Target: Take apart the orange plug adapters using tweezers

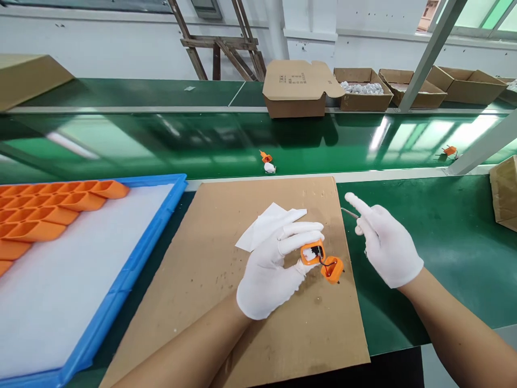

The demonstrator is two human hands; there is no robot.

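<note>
My left hand (278, 269), in a white glove, is over the cardboard sheet (226, 226). Its thumb and fingers grip an orange plastic casing (307, 261) with a dark part and some white material inside. Thin wires join this casing to a second orange piece (333, 271), which hangs beside the fingertips. My gloved right hand (385, 242) is off to the right above the green table, index finger stretched out. A thin metal tool (349, 213) sticks out from its curled fingers; its kind is hard to make out. Partly under my left hand lies a white paper (269, 223).
At left, a blue-rimmed tray (133, 280) holds rows of orange casings (52, 210). Small orange and white pieces (267, 161) sit on the green belt (194, 145), another orange piece (449, 151) farther right. Cardboard boxes (297, 108) line the back shelf; a metal post (432, 54) rises at right.
</note>
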